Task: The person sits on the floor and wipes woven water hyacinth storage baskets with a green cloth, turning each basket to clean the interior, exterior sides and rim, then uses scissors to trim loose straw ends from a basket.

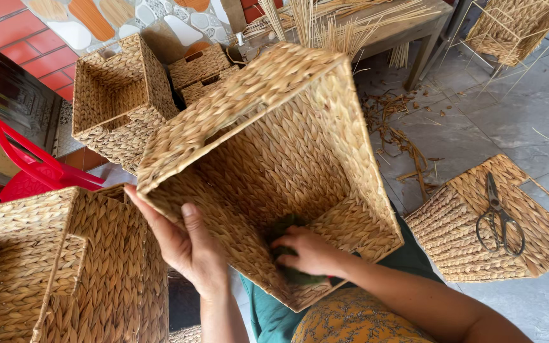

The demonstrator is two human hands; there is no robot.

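Basket in hand: a large woven basket [274, 171] is tipped on the person's lap, its open mouth facing the camera and its long axis running from lower left to upper right.
Left hand: the left hand [182, 244] grips the near left rim from outside, thumb lying along the wall, fingers wrapped round the edge and closed on it.
Right hand: the right hand [306, 253] reaches inside the basket, low in its near corner, fingers curled tight on a dark green cloth [293, 274] pressed against the weave.
Key relation: the cloth sits under the right hand, so that hand is the nearer one to the inner wall; the left only steadies the basket.
Left side: another woven basket [65, 267] stands just beside the left hand.
Behind: more baskets [119, 105] are stacked further back, near a red plastic chair [27, 162].
Right side: scissors [498, 219] lie on a flat woven panel [459, 241] on the floor [478, 121], well apart from both hands.
Far edge: loose straw stalks [344, 25] are heaped on a worktop [414, 28].
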